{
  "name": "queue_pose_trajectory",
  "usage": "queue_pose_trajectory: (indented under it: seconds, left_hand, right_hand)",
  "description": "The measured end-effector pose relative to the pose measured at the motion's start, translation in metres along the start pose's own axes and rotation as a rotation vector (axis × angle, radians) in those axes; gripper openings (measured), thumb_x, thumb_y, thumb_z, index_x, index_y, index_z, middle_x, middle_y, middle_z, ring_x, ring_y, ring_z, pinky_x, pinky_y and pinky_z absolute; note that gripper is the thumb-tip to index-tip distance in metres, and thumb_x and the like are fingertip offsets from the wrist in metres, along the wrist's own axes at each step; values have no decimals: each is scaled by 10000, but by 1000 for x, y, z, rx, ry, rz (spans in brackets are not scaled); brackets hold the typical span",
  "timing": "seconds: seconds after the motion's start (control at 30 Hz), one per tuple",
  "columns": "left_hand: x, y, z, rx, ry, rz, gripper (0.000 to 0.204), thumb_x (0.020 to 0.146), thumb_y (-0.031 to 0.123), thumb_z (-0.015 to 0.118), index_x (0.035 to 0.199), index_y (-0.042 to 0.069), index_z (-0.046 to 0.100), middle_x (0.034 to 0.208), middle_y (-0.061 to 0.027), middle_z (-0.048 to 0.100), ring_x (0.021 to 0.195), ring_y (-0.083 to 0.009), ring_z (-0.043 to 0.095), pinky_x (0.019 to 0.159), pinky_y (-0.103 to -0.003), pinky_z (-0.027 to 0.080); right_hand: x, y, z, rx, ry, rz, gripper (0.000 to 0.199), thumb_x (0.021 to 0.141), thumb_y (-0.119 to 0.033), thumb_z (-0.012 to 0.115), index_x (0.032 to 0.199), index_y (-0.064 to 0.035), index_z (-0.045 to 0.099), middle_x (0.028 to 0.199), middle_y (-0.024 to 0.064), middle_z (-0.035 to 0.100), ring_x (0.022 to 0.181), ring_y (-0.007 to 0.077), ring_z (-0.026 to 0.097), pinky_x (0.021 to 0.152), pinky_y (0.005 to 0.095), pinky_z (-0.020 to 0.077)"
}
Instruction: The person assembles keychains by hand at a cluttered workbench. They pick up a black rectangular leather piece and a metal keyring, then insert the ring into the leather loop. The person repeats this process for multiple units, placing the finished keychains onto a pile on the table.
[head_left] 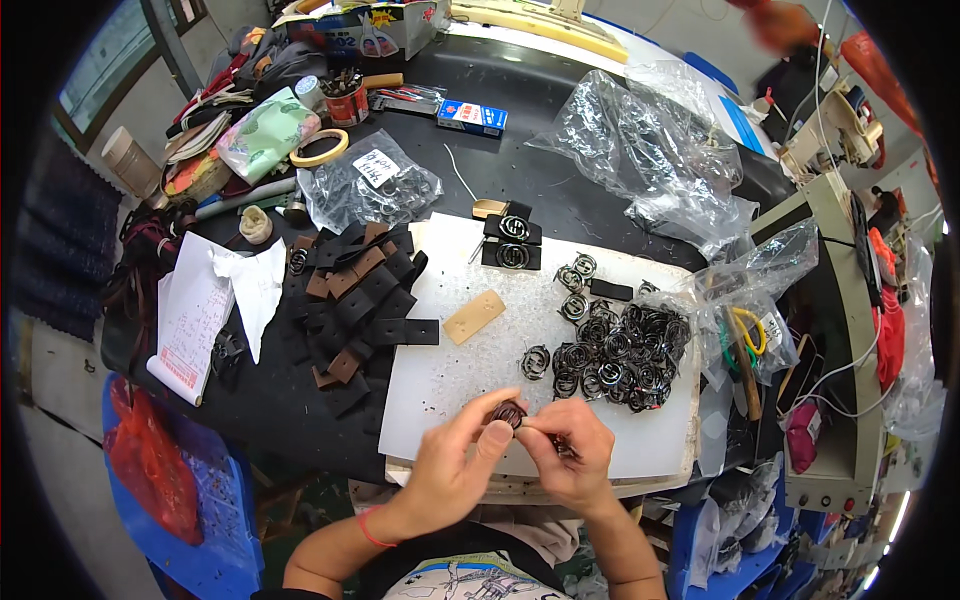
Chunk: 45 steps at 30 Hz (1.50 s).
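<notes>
Both my hands meet above the near edge of a white board (430,420). Between the fingers and thumb of my left hand (455,462) is a dark round buckle (509,414). My right hand (572,448) pinches at the right side of the same buckle; its fingertips are partly hidden. A loose pile of dark metal buckles (625,350) lies to the right on the board, with a single buckle (535,361) just beyond my hands. Farther off, black strap pieces (512,243) carry fitted buckles, and a tan strip with holes (474,317) lies left of them.
Black and brown strap pieces (355,300) are heaped left of the board. Beyond them lie a notepad (190,310), a labelled plastic bag (372,185) and a tape roll (320,148). Clear plastic bags (640,140) and a machine (835,350) stand on the right.
</notes>
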<state>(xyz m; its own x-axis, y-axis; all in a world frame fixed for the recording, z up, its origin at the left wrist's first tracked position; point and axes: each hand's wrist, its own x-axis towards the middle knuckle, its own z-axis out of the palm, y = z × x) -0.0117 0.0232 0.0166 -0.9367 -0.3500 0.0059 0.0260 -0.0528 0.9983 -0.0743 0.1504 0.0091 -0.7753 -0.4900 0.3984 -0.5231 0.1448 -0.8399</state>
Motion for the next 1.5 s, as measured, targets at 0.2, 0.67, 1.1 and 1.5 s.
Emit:
queue_pose_trajectory:
  seconds: [0.2, 0.67, 1.1, 1.5]
  left_hand:
    - [6, -12, -15, -152, -125, -203, 376, 993, 256, 370, 1057, -49, 580, 824, -67, 629, 806, -100, 585, 722, -244, 471]
    - [3, -7, -33, -116, -220, -443, 379, 985, 271, 372, 808, -4, 564, 537, 1, 473, 480, -58, 441, 442, -251, 354]
    - [5, 0, -32, -12, -190, -381, 398, 988, 288, 356, 775, 5, 535, 547, 2, 466, 493, -53, 405, 457, -242, 341]
    - [57, 14, -61, 927, 116, 429, 160, 816, 130, 623, 947, 41, 601, 885, -94, 601, 778, -258, 533, 665, -331, 445]
  right_hand:
    - [-7, -23, 13, -10, 44, 123, 199, 782, -11, 670, 977, -18, 627, 771, 87, 594, 623, 143, 544, 510, 243, 427]
    - [10, -11, 0, -110, -271, -88, 289, 708, -9, 715, 971, -14, 595, 811, 82, 572, 613, 175, 541, 517, 268, 445]
    - [-2, 1, 15, -126, -110, -205, 259, 689, -4, 746, 913, -8, 615, 774, 102, 599, 645, 205, 568, 549, 275, 465]
    - [5, -9, 1, -91, -35, -27, 154, 727, 6, 716, 812, -23, 590, 807, 75, 572, 585, 122, 513, 507, 245, 425]
